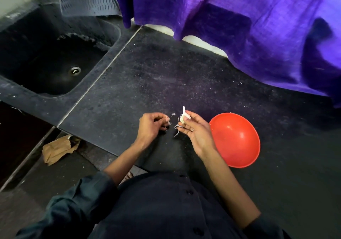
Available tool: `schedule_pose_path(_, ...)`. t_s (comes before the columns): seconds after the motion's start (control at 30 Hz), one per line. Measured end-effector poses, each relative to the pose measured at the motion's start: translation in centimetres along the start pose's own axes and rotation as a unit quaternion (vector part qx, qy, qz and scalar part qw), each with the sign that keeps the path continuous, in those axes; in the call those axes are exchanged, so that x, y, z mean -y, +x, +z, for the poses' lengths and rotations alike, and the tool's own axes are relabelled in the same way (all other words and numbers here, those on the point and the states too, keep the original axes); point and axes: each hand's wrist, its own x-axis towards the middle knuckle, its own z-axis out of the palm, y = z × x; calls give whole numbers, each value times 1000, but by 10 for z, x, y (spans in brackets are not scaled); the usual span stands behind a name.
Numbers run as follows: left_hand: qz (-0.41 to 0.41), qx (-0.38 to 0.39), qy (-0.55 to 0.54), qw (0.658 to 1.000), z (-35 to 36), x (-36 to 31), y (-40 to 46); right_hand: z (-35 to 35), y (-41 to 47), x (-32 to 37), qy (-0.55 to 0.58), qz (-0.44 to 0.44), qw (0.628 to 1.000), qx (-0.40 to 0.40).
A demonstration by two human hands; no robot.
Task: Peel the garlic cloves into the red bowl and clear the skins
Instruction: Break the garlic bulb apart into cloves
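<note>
My right hand (195,131) holds a white garlic piece (184,117) between thumb and fingertips, a strip of skin sticking up from it. My left hand (152,126) is just to its left, fingers curled, pinching a small bit of skin (167,117) at the fingertips. A few loose skin flakes (177,128) lie on the dark counter between the two hands. The red bowl (235,140) stands on the counter right of my right hand; only tiny specks show inside it.
A dark sink (55,63) with a drain is set into the counter at the left. Purple cloth (249,26) hangs over the counter's back and right side. A crumpled brown paper bag (59,149) lies on the floor below the counter edge.
</note>
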Motion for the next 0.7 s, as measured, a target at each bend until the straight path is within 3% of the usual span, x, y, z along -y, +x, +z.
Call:
schedule_pose_path(0.17,-16,17,47,999,2,-1,6,-3,4,-3,-34,-12,999,-15)
schedule_pose_path(0.33,42,-28,152,987,-8,-1,4,-3,1,-2,-44,-20,999,-6)
schedule_pose_path(0.43,46,1,106,993,-7,-6,-3,-2,0,-2,-27,-14,1000,9)
schedule_pose_path(0.57,48,102,8,994,-6,-11,-11,-1,-1,0,11,2,1000,24)
schedule_pose_path(0.7,94,165,-52,981,-3,-18,-18,0,-2,-2,-23,-3,999,36)
